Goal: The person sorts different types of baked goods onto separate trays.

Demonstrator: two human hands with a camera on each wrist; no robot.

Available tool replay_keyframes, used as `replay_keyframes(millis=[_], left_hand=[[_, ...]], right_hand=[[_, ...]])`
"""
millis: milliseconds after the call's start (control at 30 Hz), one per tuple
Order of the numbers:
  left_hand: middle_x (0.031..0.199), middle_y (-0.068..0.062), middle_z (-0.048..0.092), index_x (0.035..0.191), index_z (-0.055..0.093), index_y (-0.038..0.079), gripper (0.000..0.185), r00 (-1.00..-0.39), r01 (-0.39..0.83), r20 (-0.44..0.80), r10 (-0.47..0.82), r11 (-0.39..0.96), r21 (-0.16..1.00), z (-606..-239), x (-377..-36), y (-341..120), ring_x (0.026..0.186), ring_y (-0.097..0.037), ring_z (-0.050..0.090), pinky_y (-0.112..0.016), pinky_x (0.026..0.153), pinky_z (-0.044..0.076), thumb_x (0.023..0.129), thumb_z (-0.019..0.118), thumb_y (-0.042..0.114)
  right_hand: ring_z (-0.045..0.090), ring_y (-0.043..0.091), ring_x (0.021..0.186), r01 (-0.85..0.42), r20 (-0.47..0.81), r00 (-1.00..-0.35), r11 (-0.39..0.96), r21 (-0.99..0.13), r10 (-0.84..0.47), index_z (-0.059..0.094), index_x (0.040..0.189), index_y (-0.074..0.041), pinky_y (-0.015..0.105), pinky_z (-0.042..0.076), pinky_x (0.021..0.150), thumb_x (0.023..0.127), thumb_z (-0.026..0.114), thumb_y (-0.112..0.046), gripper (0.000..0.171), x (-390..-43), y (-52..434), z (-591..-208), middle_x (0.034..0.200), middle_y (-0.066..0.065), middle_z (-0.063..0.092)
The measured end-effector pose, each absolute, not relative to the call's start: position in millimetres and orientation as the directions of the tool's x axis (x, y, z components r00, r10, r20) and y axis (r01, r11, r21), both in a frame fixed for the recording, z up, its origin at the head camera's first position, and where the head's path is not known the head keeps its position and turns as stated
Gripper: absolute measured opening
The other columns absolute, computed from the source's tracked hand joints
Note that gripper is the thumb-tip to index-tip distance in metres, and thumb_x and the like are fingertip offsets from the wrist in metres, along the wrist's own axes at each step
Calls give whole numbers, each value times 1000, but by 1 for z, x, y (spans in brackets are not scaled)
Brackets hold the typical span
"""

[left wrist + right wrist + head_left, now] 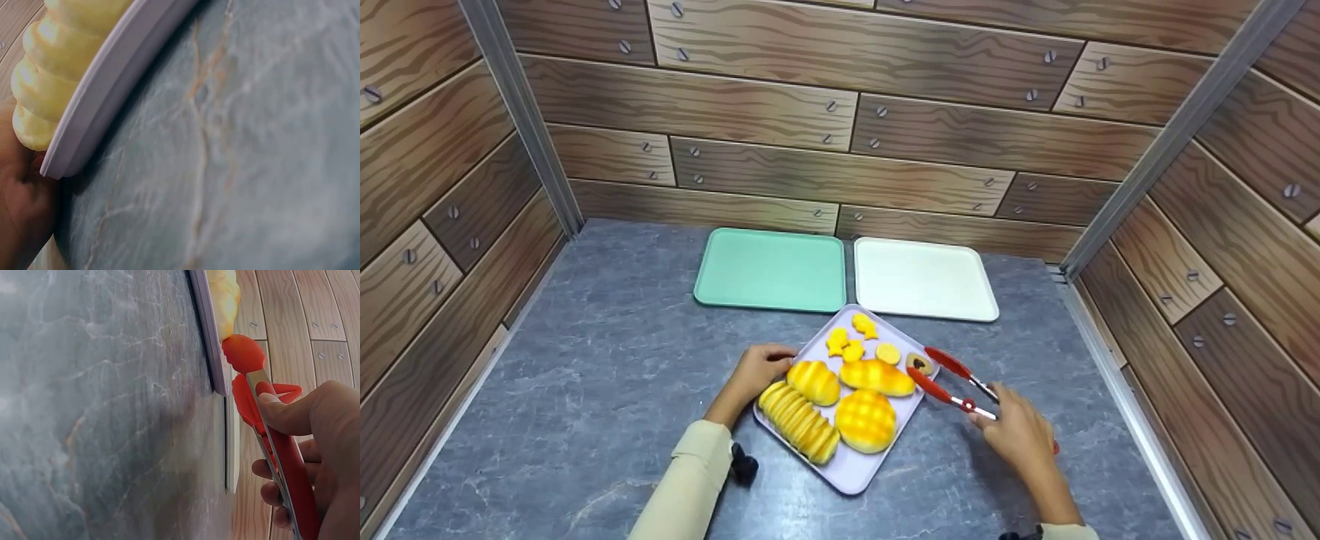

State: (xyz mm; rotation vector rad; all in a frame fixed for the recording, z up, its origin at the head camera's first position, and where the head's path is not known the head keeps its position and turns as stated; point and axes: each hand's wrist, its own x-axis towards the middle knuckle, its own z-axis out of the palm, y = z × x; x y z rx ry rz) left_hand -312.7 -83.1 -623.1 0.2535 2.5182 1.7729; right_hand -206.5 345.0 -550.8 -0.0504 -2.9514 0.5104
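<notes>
A lilac tray (pixel 851 469) lies in the middle of the grey counter and holds several yellow breads: a ridged long loaf (pixel 801 422), two checkered buns (pixel 866 420) and small pastries. My left hand (pixel 761 367) grips the tray's left edge, next to the ridged loaf (pixel 48 67) and the rim (pixel 107 84). My right hand (pixel 1014 429) holds red tongs (pixel 952 382) at the tray's right edge. The tongs' arms stand apart, with their tips on either side of a small dark-centred pastry (pixel 919 364). In the right wrist view, my fingers (pixel 292 417) wrap the tongs (pixel 247 354).
A green tray (pixel 771 270) and a white tray (pixel 924 279) lie side by side at the back of the counter (pixel 600 390), just beyond the lilac tray. Wood-patterned walls close in the left, back and right sides.
</notes>
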Motion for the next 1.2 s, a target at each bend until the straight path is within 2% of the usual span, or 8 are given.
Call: replay_keyframes(millis=[367,767,1200], left_hand=[[113,-9,75,109,79,9,20,-986,103,52,157,340,935,-623,-313,-81,112,-27,67,-45,99,52,94,66,10],[114,-9,75,110,78,10,20,-988,89,40,150,338,937,-624,-313,-82,114,-28,66,-46,101,50,94,66,10],[114,-10,74,112,77,8,21,-984,107,51,169,342,934,-623,-312,-83,112,-27,66,-45,98,51,94,65,10]], right_hand=[[61,44,116,7,100,-994,966,-257,34,55,141,-4,66,47,85,86,78,-31,65,-213,339,-540,132,22,63],[65,39,100,-22,67,-998,972,-236,-6,59,131,-5,61,49,76,85,78,-33,57,-217,336,-536,114,15,69],[64,42,107,0,48,-999,968,-249,12,58,137,-6,64,49,81,86,78,-30,60,-217,332,-535,123,18,68]])
